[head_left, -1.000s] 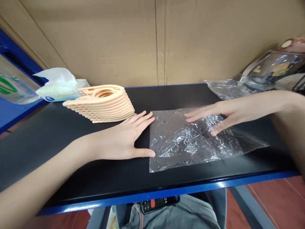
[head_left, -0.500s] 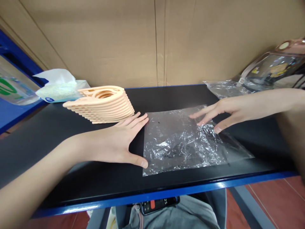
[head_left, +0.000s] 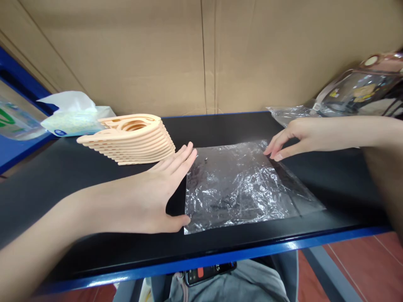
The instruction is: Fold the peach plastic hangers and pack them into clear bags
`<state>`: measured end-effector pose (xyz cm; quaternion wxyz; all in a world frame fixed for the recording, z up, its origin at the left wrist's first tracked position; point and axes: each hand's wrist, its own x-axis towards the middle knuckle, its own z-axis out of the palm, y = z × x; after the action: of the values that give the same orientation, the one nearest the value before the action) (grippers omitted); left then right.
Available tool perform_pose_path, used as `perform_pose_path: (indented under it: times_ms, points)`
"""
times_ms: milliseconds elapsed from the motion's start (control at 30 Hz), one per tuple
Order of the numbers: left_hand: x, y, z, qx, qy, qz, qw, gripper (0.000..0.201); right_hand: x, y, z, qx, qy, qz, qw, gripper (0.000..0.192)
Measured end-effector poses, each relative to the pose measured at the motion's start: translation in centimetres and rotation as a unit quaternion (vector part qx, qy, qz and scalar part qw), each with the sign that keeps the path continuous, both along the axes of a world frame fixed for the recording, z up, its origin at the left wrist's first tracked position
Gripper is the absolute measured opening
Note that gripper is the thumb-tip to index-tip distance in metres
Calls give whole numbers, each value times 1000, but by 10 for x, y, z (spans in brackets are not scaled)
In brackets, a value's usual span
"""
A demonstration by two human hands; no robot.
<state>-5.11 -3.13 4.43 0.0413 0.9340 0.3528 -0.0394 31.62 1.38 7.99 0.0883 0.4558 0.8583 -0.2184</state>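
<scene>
A clear plastic bag (head_left: 233, 188) lies flat and a little wrinkled on the black tabletop. My left hand (head_left: 154, 193) is open beside it, fingers spread, with thumb and fingertips at the bag's left edge. At the upper right corner of the bag, my right hand (head_left: 292, 136) has its thumb and fingers drawn together in a pinch on the film. A stack of peach-coloured plastic hangers (head_left: 138, 140) rests just behind my left hand.
A tissue pack (head_left: 75, 115) stands at the back left, near a clear plastic bottle (head_left: 19, 121). More clear film (head_left: 286, 112) and a transparent bag with pink trim (head_left: 362, 90) are at the back right. Cardboard (head_left: 132, 54) walls the back. A phone (head_left: 209, 272) lies on my lap.
My right hand has moved to the bag's upper right corner, its spread fingers closing together. My left hand has turned slightly and stays at the left edge.
</scene>
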Motion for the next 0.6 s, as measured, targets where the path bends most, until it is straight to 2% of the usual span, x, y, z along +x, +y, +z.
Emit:
perform_pose_path:
  times_ms: [133, 233, 300, 400, 500, 600]
  points:
    - [13, -6, 15, 64, -76, -44, 994, 98, 0, 0, 0, -7, 4, 1, 1000, 43]
    - [19, -1, 29, 180, -156, -77, 968, 83, -1, -1, -1, -12, 10, -1, 1000, 43]
    - [16, 6, 37, 254, -172, -80, 949, 77, -1, -1, -1, -7, 12, -5, 1000, 41]
    - [-2, 22, 45, 289, -139, -29, 947, 84, -1, -1, -1, -4, 10, -9, 1000, 41]
    - [-25, 42, 47, 279, -98, 52, 954, 102, -2, -1, 0, -8, 11, -9, 1000, 43]
    - [-44, 58, 46, 240, -29, 126, 962, 105, -3, -3, 1, -2, 10, -9, 1000, 41]
